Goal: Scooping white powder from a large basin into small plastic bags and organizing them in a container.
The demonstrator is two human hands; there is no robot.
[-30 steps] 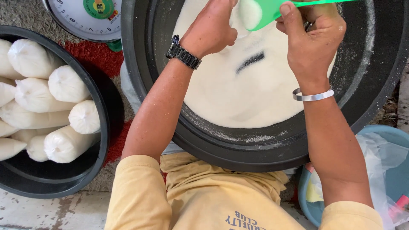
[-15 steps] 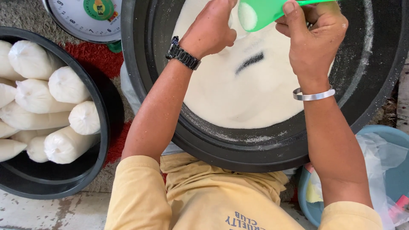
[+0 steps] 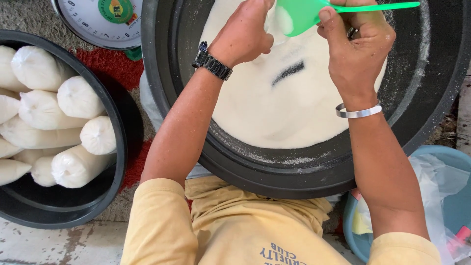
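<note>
My right hand [image 3: 355, 46], with a silver bangle on its wrist, grips a green plastic scoop [image 3: 301, 14] over a big black tub [image 3: 294, 172] of white grains [image 3: 274, 108]. The scoop's handle points right and its mouth points left, with white grains showing inside it. My left hand [image 3: 243, 34], with a dark wristwatch on it, is curled just left of the scoop's mouth. Its fingertips run past the top edge, so what they hold is hidden.
A second black tub [image 3: 105, 196] at the left holds several filled white bags [image 3: 78, 98]. A round dial scale [image 3: 103, 22] stands at the top left on a red mat [image 3: 110, 66]. A blue basin [image 3: 456, 206] with clear plastic sits at the bottom right.
The green scoop has shifted a little to the left, towards my left hand. Both arms stay almost where they were.
</note>
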